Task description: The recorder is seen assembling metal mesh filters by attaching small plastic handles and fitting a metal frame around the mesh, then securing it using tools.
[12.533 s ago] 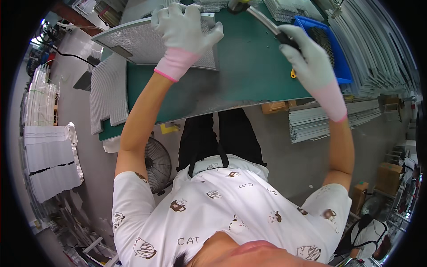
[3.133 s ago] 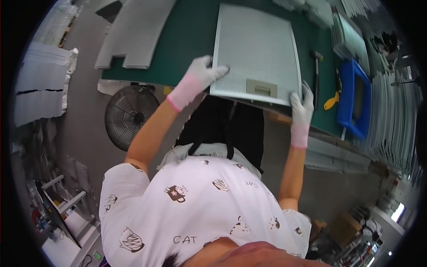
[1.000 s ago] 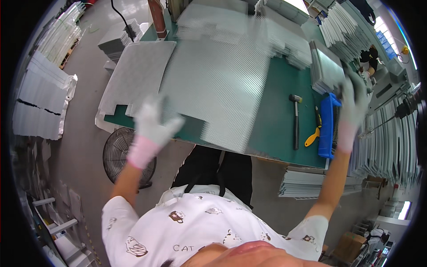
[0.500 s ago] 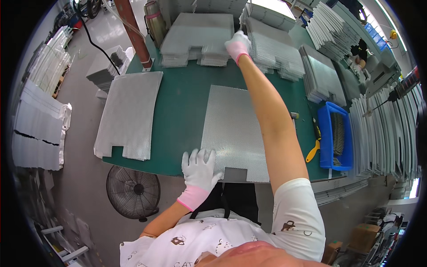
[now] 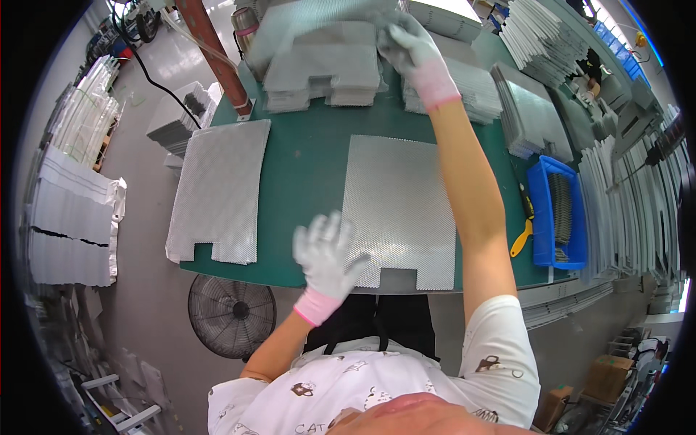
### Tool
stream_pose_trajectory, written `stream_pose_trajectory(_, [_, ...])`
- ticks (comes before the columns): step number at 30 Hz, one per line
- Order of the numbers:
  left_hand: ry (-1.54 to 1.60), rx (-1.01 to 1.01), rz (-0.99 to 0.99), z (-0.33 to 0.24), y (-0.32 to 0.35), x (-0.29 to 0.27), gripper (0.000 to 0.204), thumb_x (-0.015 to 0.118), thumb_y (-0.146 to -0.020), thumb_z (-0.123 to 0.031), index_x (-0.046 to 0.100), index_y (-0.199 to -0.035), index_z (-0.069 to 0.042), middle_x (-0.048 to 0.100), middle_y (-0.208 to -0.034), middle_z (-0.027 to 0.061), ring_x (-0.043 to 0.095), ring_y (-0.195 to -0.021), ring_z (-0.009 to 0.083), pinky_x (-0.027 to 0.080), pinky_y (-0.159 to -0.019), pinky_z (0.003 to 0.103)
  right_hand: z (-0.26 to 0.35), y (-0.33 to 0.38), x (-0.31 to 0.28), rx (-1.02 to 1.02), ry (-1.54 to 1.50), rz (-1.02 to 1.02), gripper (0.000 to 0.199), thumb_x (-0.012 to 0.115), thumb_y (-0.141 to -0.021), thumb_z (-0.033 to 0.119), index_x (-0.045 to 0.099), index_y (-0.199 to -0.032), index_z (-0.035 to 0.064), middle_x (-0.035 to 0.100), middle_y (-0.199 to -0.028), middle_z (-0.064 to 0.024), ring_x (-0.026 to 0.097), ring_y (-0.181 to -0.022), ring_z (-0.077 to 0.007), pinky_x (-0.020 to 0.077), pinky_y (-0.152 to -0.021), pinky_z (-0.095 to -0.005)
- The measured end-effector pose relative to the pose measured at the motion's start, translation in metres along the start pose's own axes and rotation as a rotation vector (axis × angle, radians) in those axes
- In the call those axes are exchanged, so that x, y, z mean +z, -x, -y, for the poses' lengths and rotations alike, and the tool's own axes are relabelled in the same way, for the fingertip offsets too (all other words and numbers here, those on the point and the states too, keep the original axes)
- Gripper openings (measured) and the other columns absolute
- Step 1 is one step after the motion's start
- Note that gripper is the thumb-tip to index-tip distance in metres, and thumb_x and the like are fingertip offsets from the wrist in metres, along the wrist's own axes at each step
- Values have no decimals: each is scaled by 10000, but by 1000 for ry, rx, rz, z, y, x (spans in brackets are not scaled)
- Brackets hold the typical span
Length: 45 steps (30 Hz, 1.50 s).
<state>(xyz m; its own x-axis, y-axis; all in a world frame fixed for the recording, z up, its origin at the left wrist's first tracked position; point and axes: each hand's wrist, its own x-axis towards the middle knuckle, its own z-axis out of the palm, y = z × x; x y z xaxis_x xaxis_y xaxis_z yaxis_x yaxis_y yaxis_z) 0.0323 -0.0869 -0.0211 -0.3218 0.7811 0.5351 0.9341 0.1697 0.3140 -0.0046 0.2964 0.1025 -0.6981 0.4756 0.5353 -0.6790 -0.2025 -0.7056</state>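
At the far middle of the table, my right hand [image 5: 415, 47], in a white glove with a pink cuff, is closed on the right edge of a thin grey mesh sheet [image 5: 312, 22]. That sheet is raised and blurred above a stack of notched mesh sheets [image 5: 304, 64]. Another perforated metal sheet [image 5: 399, 203] lies flat in front of me, its notch toward the near edge. My left hand [image 5: 324, 254], gloved the same way, spreads its fingers beside this sheet's left edge; whether it touches the table cannot be made out.
Mesh sheets [image 5: 221, 188] lie at the table's left. Further stacks [image 5: 471, 94] stand back right. A blue bin [image 5: 540, 217] of dark metal parts and a yellow-handled tool [image 5: 520, 239] are at the right. A brown post [image 5: 214, 58] and a flask [image 5: 246, 32] stand back left.
My right hand has taken hold of a mesh sheet and raised it from the far stack, moving slightly right. My left hand's fingers have come away from the near sheet's edge.
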Motion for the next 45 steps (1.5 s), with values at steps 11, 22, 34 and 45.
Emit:
stream_pose_trajectory(11, [1196,-634,136,49,-87,-41,612,609,-920,-135,320,-1413,85,615,-1027,128,589,-777,131,501,-692,247,95,276,85,338,414,-420,386,611,-877,64,491,-1231,-34,623,-989,-78,530,-746,-61,467,-690,-190])
stream_pose_trajectory(22, [778,-494,234,15,-23,13,590,671,-870,-202,452,-1378,3,523,-798,-8,505,-697,51,462,-673,191,78,392,101,589,875,-837,380,677,-860,145,549,-1156,-58,630,-894,-43,563,-762,-54,465,-650,-187])
stream_pose_trajectory(34, [713,-518,259,5,-19,11,580,676,-849,-185,475,-1366,-18,509,-760,-15,475,-669,61,455,-668,218,69,399,103,649,965,-872,367,683,-835,132,575,-1134,-51,636,-881,-51,564,-740,-69,483,-672,-221])
stream_pose_trajectory(45, [482,-568,357,-8,-18,5,564,670,-847,-169,483,-1366,-54,577,-735,40,574,-691,114,484,-703,264,62,402,96,705,1028,-848,437,667,-818,150,549,-1185,-57,656,-862,-105,596,-719,-126,507,-697,-265])
